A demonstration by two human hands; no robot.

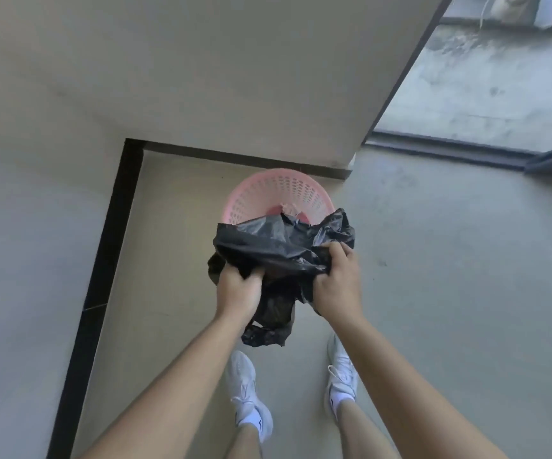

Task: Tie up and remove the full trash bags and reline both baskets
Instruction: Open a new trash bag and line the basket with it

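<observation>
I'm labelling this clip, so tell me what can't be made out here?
Head view:
Pink basket: near rim and most of the bottom hidden by the black bag.
Bag's mouth and inside: lost in its crumpled folds.
Fingertips of left hand and right hand: tucked into the plastic.
Second basket: outside the frame.

Grey floor, black skirting at wall edges. Pink basket stands on it in corner, just beyond left hand & right hand. L shoe under left hand, R shoe under right.
</observation>
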